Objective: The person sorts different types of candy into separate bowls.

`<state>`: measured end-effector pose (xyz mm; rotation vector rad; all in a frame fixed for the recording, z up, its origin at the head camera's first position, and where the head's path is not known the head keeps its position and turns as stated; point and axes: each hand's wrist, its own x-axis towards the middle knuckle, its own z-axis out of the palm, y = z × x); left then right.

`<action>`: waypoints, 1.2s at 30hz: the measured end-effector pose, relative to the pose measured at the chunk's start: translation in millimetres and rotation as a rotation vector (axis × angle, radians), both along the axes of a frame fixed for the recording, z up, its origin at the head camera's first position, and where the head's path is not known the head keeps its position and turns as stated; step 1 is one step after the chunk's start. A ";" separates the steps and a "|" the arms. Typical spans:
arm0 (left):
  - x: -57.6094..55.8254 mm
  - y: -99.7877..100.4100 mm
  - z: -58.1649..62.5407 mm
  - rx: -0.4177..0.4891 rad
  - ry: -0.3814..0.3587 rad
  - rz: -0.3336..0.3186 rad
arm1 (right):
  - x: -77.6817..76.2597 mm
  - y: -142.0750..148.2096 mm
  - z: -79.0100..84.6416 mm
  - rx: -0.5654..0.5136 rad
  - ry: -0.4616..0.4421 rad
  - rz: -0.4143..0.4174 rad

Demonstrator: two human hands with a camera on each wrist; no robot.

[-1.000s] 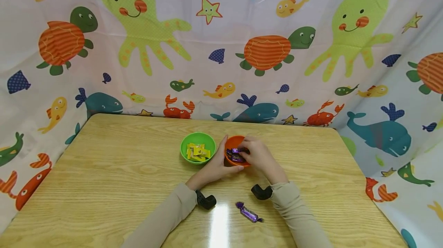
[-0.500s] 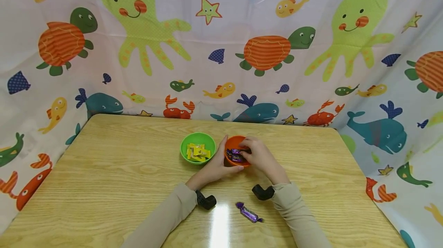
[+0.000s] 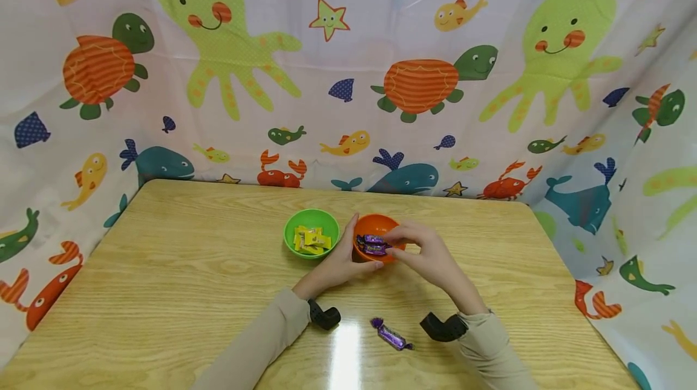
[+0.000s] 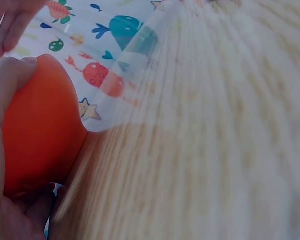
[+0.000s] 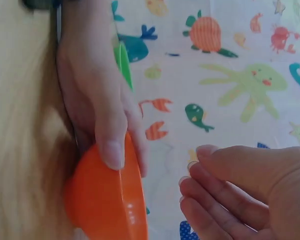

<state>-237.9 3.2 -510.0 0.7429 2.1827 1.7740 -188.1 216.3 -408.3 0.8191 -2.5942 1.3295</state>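
My left hand [image 3: 333,264] grips the side of an orange bowl [image 3: 376,221], thumb at the near side and fingers round the left. In the left wrist view its thumb lies near the rim of the orange bowl [image 4: 45,120]. Purple-wrapped candies [image 3: 374,248] lie inside. At the bowl's right rim is my right hand [image 3: 432,257], thumb and fingers apart in the head view. The right wrist view has that right hand [image 5: 245,192] beside the bowl, nothing seen in it. A purple twist-wrapped candy [image 3: 393,337] lies on the table between my forearms.
A green bowl [image 3: 311,213] holding several yellow-wrapped candies [image 3: 311,240] stands just left of my left hand. Both bowls are on a wooden table [image 3: 207,269]. A curtain [image 3: 321,112] printed with sea animals hangs behind the table and along its sides.
My right hand has drawn back to the right from the candies in the orange bowl, its thumb and fingers now apart. The left hand and loose candy have stayed put. The right-hand curtain has shifted.
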 end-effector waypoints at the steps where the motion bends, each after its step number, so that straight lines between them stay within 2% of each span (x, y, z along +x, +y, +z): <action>1: -0.1 -0.2 0.3 0.000 0.001 0.002 | 4.4 1.4 0.9 -0.009 0.001 0.012; 6: -0.7 -0.1 1.3 -0.002 0.014 0.005 | 28.9 8.2 -7.5 -0.018 -0.019 0.068; 14: 1.3 0.6 2.4 -0.025 0.010 0.029 | 64.7 14.8 -41.9 -0.050 -0.123 0.231; 19: 0.7 1.5 2.6 -0.041 0.010 0.031 | 79.1 18.5 -58.6 0.003 -0.250 0.224; 22: 0.5 2.7 3.1 -0.037 0.007 0.031 | 83.7 18.4 -66.9 0.014 -0.271 0.230; 30: 2.2 1.5 3.2 -0.011 0.004 0.022 | 85.8 20.1 -83.0 0.030 -0.113 0.292; 36: 2.2 -0.5 0.9 -0.019 0.020 0.022 | 81.9 19.8 -95.5 -0.035 0.050 0.356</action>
